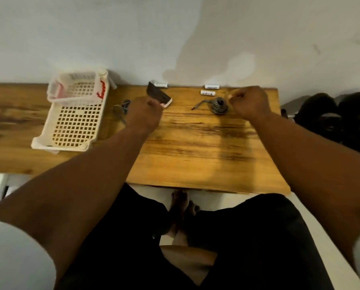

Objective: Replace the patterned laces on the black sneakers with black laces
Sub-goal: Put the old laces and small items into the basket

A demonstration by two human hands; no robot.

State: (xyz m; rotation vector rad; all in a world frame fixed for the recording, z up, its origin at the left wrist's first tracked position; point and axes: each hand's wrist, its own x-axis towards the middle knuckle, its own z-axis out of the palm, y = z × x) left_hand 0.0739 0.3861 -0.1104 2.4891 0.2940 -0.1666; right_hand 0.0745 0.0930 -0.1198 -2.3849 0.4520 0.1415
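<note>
Left hand (pixel 144 114) is gripping a dark packet (pixel 158 95); right hand (pixel 249 102) is curling closed, contents unclear, beside the coiled lace (pixel 218 105). Open the packet over the table (pixel 196 147).

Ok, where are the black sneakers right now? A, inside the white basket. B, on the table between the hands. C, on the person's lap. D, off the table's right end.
D: the black sneakers sit past the right end of the wooden table.

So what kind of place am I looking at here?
Probably a room at home, not a workshop: a wooden table pushed against a plain painted wall, a white plastic basket on it, and black sneakers on the floor beside it.
</note>
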